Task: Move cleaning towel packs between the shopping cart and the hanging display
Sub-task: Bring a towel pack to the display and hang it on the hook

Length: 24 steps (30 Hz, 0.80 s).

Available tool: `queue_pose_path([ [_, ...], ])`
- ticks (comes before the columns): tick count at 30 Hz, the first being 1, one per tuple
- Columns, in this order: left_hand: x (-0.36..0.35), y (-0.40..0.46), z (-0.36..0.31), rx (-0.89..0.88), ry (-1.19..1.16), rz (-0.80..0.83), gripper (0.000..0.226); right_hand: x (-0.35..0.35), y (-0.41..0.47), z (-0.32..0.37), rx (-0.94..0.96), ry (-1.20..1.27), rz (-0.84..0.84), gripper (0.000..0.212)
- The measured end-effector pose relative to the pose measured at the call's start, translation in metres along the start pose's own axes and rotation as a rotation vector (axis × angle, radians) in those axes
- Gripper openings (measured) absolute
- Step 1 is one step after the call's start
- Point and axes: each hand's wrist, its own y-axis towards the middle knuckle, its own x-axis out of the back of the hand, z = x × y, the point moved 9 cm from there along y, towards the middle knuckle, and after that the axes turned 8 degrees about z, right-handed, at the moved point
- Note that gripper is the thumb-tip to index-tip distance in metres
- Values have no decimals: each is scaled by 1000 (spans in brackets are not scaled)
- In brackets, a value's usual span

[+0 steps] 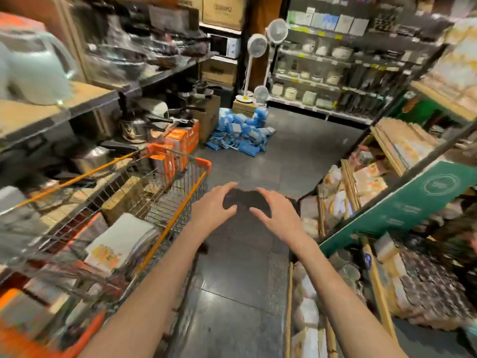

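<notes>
just left of both empty hands (pixel 247 210), shopping cart (pixel 165 202), towel packs (pixel 121 241) inside

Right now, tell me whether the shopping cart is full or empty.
Partly loaded. The shopping cart holds white flat packs and a brown box; blur hides the rest.

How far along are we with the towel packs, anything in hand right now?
Nothing visibly done. Both hands, left and right, are held out over the aisle floor with curved fingers, holding nothing. Packs still lie in the shopping cart; the display shelving at right is too blurred to judge.
</notes>
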Motion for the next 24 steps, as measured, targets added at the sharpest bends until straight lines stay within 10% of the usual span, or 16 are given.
queue_pose_path([
  [24,55,103,266,886,-170,-335,65,-178,338,148,710,52,525,64],
])
